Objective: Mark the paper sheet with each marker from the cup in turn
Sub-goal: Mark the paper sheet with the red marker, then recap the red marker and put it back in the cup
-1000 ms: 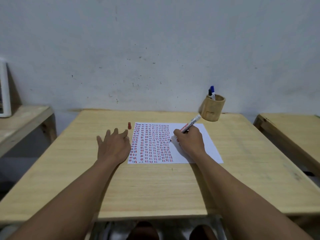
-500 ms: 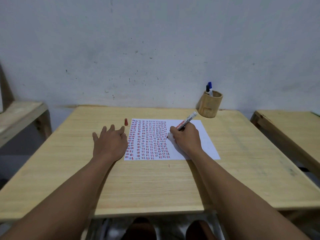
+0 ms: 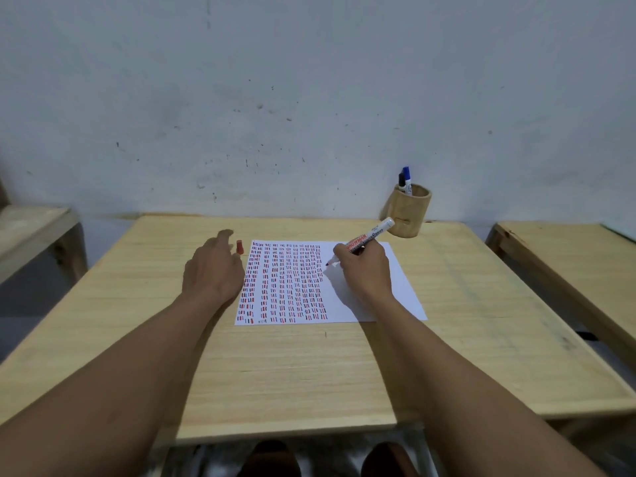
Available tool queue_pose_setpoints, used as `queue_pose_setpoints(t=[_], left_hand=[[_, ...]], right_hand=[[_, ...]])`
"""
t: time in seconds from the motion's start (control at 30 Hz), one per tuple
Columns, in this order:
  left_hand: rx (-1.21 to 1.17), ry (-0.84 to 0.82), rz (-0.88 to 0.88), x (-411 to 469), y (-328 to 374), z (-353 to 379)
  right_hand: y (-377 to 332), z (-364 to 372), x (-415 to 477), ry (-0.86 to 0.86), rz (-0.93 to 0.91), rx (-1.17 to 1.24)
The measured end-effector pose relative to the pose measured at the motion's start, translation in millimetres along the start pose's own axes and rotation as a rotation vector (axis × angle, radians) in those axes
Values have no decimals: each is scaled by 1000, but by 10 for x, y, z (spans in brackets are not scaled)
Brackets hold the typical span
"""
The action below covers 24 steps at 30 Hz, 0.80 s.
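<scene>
From the head camera, the left hand (image 3: 214, 270) has lifted off the table (image 3: 309, 373) since half a second ago, when it lay flat; it now reaches with loosely spread, slightly blurred fingers toward the red cap (image 3: 240, 247), which stands just ahead of its fingertips, beside the paper sheet (image 3: 395, 287). The right hand (image 3: 364, 270) stays pinched around the red marker (image 3: 370, 236), resting on the sheet's bare right part (rows of red, blue and black dashes fill the left). The marker's long axis slants: tip down-left of the grip just above the paper, blunt end up-right toward the cup (image 3: 409, 211), which holds a blue marker (image 3: 407, 177) and a black marker (image 3: 401, 182).
</scene>
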<state>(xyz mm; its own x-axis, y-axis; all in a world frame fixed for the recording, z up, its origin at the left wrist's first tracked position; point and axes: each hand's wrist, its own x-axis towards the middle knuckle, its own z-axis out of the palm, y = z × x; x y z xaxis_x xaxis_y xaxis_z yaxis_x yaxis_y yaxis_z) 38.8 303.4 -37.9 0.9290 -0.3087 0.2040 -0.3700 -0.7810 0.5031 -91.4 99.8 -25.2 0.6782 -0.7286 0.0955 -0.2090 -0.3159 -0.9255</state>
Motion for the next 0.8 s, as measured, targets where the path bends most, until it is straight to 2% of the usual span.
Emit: queue_pose_setpoints(t=[0.13,0.23,0.3,0.43,0.53,0.8], left_hand=[[62,-89,154,239,-39,33],[75,-83,120,297,-92,72],[24,-16,105,223,-47,24],[-256,90,57,65,219,-126],[-369,113,111,13,516,-252],[-797,-65,-23,-133,1088,-397]], right_hand=[[-93,1,59,-20,31,171],[-152,-3,58,-73,59,288],[-191,-7,42,-104,109,370],[-288,-41,-8,-155,221,543],[-342,-76,-66,-151,231,589],[-530,-293,-117,-91,169,707]])
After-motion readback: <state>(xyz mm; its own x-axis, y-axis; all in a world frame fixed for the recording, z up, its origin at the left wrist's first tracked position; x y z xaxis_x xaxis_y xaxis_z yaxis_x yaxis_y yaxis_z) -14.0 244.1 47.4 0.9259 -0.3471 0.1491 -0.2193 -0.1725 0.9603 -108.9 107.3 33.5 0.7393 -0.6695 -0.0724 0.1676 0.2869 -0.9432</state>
